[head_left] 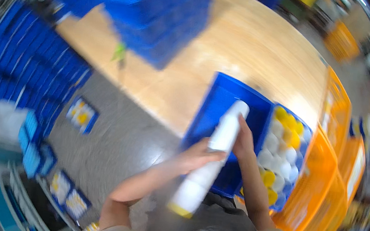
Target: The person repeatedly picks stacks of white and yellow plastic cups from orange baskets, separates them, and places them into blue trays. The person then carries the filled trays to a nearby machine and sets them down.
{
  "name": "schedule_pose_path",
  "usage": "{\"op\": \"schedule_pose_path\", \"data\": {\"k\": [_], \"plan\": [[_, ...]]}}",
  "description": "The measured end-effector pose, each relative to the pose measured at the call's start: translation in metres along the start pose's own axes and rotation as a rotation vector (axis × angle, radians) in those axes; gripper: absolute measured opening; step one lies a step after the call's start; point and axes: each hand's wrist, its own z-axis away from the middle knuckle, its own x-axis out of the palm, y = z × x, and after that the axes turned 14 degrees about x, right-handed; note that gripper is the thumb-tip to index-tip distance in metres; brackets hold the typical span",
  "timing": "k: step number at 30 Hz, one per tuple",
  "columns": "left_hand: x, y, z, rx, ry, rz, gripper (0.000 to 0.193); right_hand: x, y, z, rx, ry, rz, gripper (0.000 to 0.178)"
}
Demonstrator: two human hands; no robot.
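Observation:
A long white stack of round, cup-like pieces (199, 179), yellow at its near end, slants across in front of me. My left hand (200, 156) is wrapped round its middle. Farther up, my right hand (244, 140) grips its side near the far end. Underneath lies a blue bin (216, 91) on the table edge, its visible inside bare. Against its right side stands a second blue bin (282, 205) with white and yellow round pieces (279, 152) in it. Motion blur hides the exact kind of the pieces.
A tall stack of blue bins (159, 31) stands on the wooden table (261, 41), with a small green thing (119, 52) by it. Orange crates (313, 181) line the right side. More blue bins (26, 65) are piled at left; filled bins (82, 115) sit on the floor.

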Motion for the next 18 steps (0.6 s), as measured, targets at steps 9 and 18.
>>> {"op": "schedule_pose_path", "data": {"k": [9, 18], "plan": [[-0.019, 0.044, -0.048, -0.254, 0.047, 0.735, 0.051, 0.006, -0.054, 0.005, 0.030, 0.014, -0.456, 0.083], [-0.029, 0.040, -0.078, -0.316, 0.028, 0.701, 0.049, 0.021, -0.049, -0.035, -0.050, 0.058, -0.219, 0.056]]}}
